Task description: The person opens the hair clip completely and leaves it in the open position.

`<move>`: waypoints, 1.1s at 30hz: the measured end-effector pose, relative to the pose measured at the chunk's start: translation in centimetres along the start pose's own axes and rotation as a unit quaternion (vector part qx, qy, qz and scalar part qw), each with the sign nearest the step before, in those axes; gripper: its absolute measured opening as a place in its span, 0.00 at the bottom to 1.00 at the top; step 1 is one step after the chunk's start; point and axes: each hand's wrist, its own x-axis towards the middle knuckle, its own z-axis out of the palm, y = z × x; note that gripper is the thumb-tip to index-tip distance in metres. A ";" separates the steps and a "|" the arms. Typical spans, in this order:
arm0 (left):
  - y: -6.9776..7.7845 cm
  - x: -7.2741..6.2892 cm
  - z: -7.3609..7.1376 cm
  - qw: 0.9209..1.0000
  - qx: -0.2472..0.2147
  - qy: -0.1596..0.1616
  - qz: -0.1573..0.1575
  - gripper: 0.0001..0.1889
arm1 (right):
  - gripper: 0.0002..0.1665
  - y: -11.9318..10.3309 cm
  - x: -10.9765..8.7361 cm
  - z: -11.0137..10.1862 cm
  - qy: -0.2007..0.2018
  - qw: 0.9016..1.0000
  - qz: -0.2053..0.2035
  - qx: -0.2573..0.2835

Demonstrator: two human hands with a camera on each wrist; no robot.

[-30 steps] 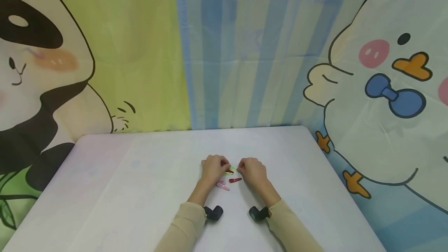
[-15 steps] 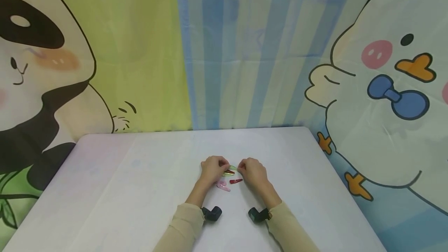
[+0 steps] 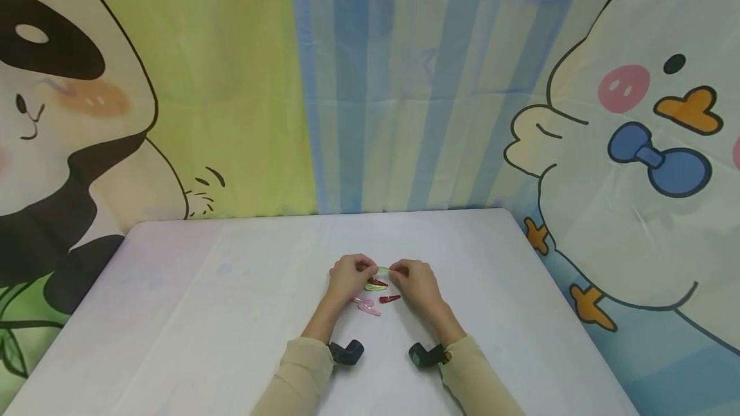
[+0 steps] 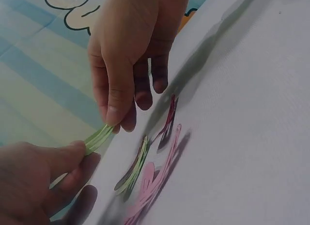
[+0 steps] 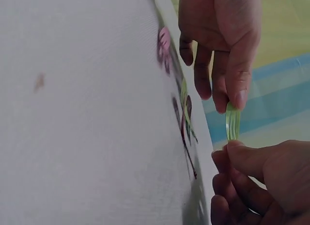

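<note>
My left hand (image 3: 349, 276) and right hand (image 3: 416, 282) each pinch one end of a light green snap hair clip (image 5: 233, 122), stretched between their fingertips. Both wrist views have this clip above the white table. Just below it in the head view lie another green hair clip (image 3: 375, 287) and a dark red hair clip (image 3: 379, 282), overlapping. A second red hair clip (image 3: 390, 299) lies apart, nearer the body. Beside it are pink hair clips (image 3: 369, 309), partly beneath the left hand's outline in the head view.
The white table (image 3: 243, 313) spreads around the hands. A curtain (image 3: 393, 82) with cartoon animals hangs behind its far edge and at the sides. Each wrist carries a small black camera (image 3: 347, 353).
Both hands have risen slightly and come a little closer together, with the green hair clip now lifted away from the others. The clips on the table keep their places.
</note>
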 end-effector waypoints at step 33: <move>0.8 -0.5 -3.3 0.982 -0.176 -0.057 0.025 0.10 | 0.11 -3.3 0.5 -3.3 -0.057 0.981 0.068 0.173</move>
